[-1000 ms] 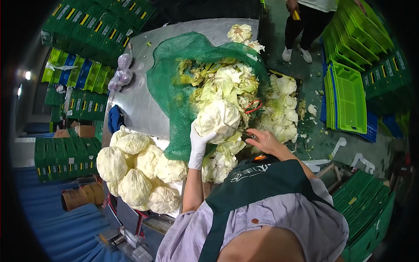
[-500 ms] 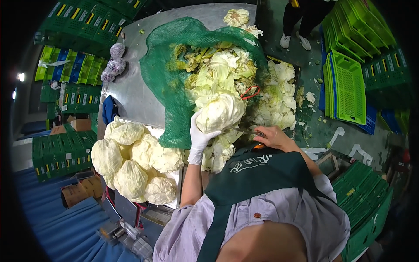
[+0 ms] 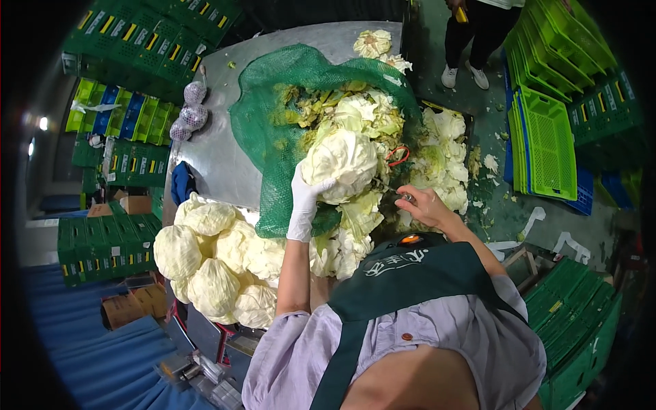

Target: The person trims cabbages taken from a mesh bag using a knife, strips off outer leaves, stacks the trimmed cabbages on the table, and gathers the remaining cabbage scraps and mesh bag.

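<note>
My left hand [image 3: 307, 195], in a white glove, is wrapped round the lower left side of a pale, trimmed cabbage [image 3: 339, 162]. My bare right hand [image 3: 427, 207] is closed round the handle of a knife [image 3: 408, 198]. Its thin blade, hard to make out, points left toward the cabbage. Beneath and beyond the cabbage, loose leaves [image 3: 372, 113] lie on an open green mesh bag [image 3: 249, 137]. A red loop [image 3: 398, 156] shows to the cabbage's right. More pale leaves [image 3: 359, 219] hang between my hands.
Several peeled cabbages [image 3: 213, 287] are heaped at the left of the metal table [image 3: 215, 154]. A crate of leaves [image 3: 447, 137] stands to the right. Netted bulbs [image 3: 193, 116] lie far left. Stacked green crates [image 3: 547, 143] and another person's legs [image 3: 476, 37] are beyond.
My left hand has moved the cabbage a little farther from me and leftward. My right hand with the knife has shifted slightly away from my body. The view has tilted a little.
</note>
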The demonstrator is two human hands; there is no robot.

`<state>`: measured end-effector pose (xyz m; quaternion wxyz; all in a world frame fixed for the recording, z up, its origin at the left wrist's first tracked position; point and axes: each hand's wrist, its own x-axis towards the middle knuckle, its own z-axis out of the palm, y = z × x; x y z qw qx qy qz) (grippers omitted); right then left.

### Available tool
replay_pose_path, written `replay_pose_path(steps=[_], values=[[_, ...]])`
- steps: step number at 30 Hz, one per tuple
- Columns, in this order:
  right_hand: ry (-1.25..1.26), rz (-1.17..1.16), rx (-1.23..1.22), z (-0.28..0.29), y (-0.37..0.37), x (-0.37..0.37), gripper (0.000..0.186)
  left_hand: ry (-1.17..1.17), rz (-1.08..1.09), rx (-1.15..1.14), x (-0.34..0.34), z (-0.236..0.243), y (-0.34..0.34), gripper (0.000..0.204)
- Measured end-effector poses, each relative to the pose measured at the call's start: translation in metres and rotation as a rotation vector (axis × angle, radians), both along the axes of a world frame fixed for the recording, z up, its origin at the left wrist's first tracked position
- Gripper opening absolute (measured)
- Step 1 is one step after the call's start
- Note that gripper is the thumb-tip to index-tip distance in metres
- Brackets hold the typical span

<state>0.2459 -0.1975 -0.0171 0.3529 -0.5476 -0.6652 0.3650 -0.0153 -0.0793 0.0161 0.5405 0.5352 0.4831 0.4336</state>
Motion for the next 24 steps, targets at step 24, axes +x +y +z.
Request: replay_pose_path(steps=[24], values=[[-0.080, -0.175, -0.188, -0.015, 0.048, -0.080, 0.026, -0.358, 0.403, -0.189, 0.024, -0.035, -0.005, 0.053]])
